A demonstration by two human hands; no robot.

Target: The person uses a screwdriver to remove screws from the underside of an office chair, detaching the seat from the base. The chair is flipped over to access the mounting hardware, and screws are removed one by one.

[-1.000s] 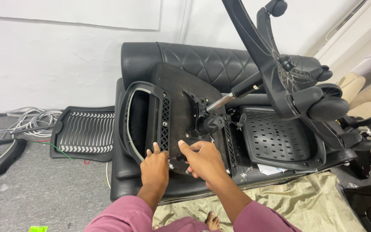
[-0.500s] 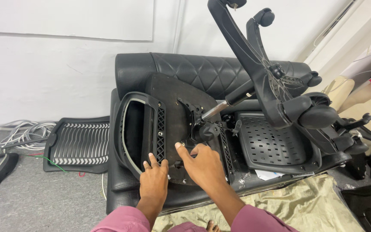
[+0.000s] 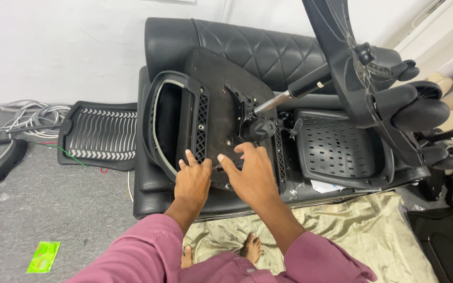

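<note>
An upturned black office chair seat (image 3: 221,84) lies on a black quilted cushion (image 3: 258,44). Its underside mechanism (image 3: 255,128) and gas cylinder (image 3: 289,94) point up to the wheeled star base (image 3: 373,78) at the upper right. My left hand (image 3: 192,178) rests flat on the seat's near edge, beside the curved black armrest loop (image 3: 176,123). My right hand (image 3: 250,170) lies spread on the seat underside just below the mechanism, fingers apart. Neither hand holds anything.
A perforated black seat pan (image 3: 336,144) lies right of the mechanism. A ribbed black backrest panel (image 3: 100,133) and grey cables (image 3: 27,118) lie on the grey floor at left. Gold cloth (image 3: 342,230) covers the floor in front; a green wrapper (image 3: 43,256) lies at lower left.
The view has shifted slightly. My two hands have stayed on the seat's near edge, the right one sliding a little toward the mechanism.
</note>
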